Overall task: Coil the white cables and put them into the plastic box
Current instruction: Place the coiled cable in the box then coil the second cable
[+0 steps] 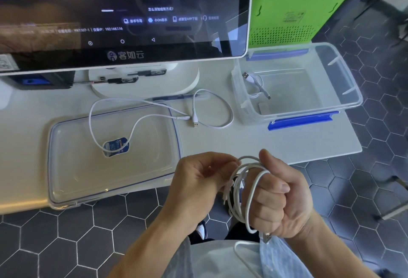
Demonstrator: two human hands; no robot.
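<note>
Now both hands work a white cable coil (242, 189) below the plastic box (351, 92): right hand (280, 202) fisted through it, left hand (198, 180) pinching its strands.

Worktop (220, 140): white, smooth, its near edge in front of me over a dark hexagon-tiled floor (66, 233).

Directly on it, left to right:
- Clear box lid (66, 167), flat, at the near left, slightly overhanging the edge. A small blue label (116, 146) shows at its centre.
- Loose white cable (212, 110), uncoiled, one part draped across the lid, the other looping on the bare worktop just right of it.
- Screen stand (145, 85), white, rounded base, behind the lid.
- Dark pen (174, 97), just in front of the stand.
- Plastic box (351, 92), clear with blue clips, far right; one coiled white cable (256, 85) lies inside.
</note>
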